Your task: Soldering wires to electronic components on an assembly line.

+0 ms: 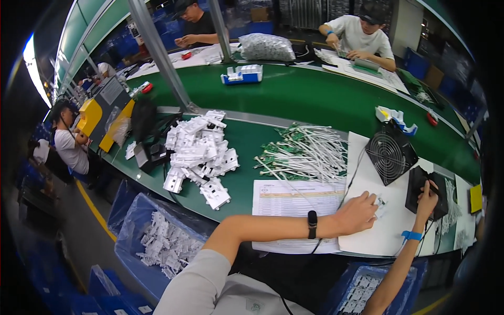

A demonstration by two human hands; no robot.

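Observation:
My left hand [359, 214], with a black band on its wrist, rests on the white work sheet. Its fingers are closed at a small white part [382, 206] whose details are too small to make out. Farther right, my right hand [428, 202], with a blue strap on its wrist, is closed around a dark pen-like tool [433, 184] in front of a black box [415, 195]. Behind the hands stands a black fan with a round wire guard [390, 156]. A printed paper sheet [294, 202] lies under my left forearm.
White cables with green boards [310, 152] lie heaped beyond the paper. White plastic housings [199, 152] are piled left of them. Blue lined bins [126, 247] with white parts stand below the table edge. A green conveyor [294, 86] runs behind; co-workers sit across it.

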